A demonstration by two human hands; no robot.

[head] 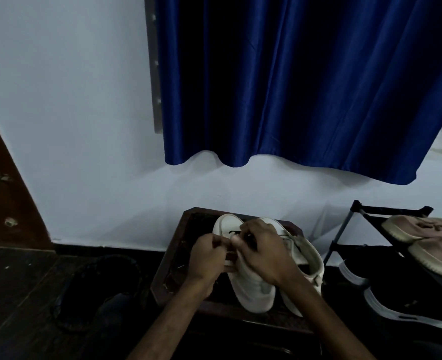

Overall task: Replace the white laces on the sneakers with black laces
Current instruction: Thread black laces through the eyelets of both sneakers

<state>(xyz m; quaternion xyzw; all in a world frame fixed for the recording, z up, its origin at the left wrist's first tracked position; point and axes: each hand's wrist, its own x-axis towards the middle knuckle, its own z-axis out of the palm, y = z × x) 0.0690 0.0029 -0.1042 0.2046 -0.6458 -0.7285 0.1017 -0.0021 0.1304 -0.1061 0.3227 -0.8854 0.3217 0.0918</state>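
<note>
A person's left hand (pixel 208 258) and right hand (pixel 264 253), both grips pinched closed on a black lace (pixel 234 232), thread one white sneaker (pixel 251 287) beside its mate (pixel 309 258), toes pointing away on the worktop (pixel 173 271), apparently so the eyelets face the worker.

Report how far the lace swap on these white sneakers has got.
Done: a black lace already crosses near the toe of the left sneaker. In hand: the left hand and right hand both appear to pinch that lace over the same sneaker. Left: its upper eyelets, hidden under the hands, and the right sneaker, which shows no black lace where visible.
</note>
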